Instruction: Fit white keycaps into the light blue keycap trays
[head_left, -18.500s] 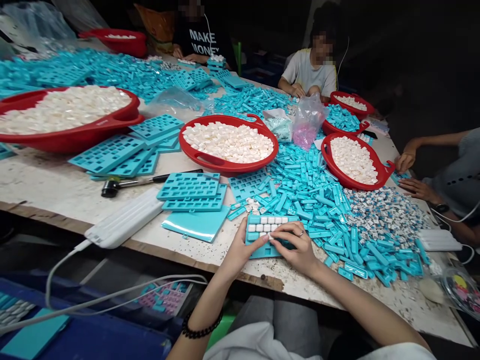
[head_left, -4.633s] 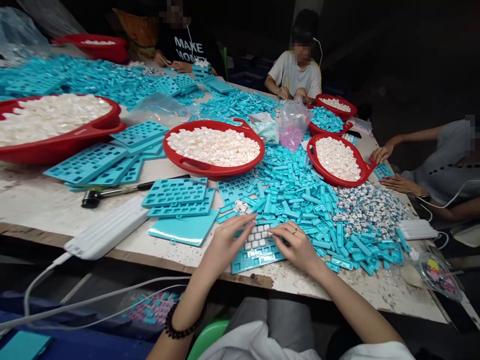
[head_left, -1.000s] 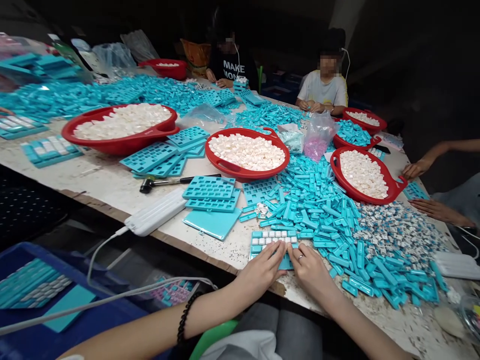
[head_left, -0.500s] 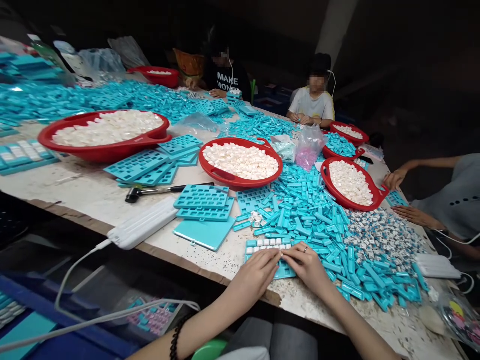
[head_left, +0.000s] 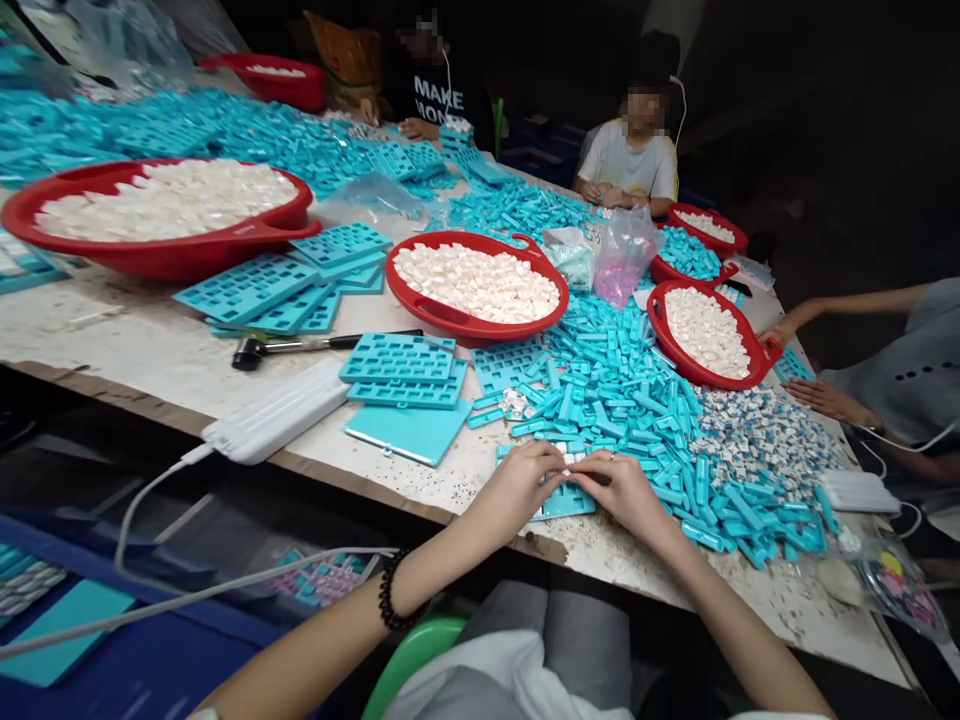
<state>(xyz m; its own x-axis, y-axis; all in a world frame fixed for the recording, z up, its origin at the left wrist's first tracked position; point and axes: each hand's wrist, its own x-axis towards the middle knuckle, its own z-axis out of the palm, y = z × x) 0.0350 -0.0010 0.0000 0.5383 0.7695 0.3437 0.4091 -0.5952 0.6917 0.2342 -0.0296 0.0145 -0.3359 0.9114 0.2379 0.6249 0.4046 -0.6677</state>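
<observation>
My left hand (head_left: 525, 482) and my right hand (head_left: 621, 490) meet over a turquoise keyboard-shaped plate (head_left: 562, 506) near the table's front edge. Between their pinched fingertips is a small white keycap (head_left: 567, 473), touched from both sides. White keycaps fill part of the plate's upper rows, though my fingers hide much of them. Just beyond my right hand spreads a heap of loose turquoise bars (head_left: 630, 400). A small cluster of white pieces (head_left: 517, 403) lies behind the plate.
Red basins of white keycaps (head_left: 480, 285) stand across the table. To the left are stacked turquoise plates (head_left: 405, 370), a hammer (head_left: 300, 345) and a white corded box (head_left: 281, 410). Small white-and-blue switches (head_left: 765, 440) lie at right. A co-worker's hand (head_left: 829, 400) rests there; others sit opposite.
The view has shifted, so the basins appear higher and farther left. My two hands have drawn closer together at the fingertips, with the white keycap now showing between them.
</observation>
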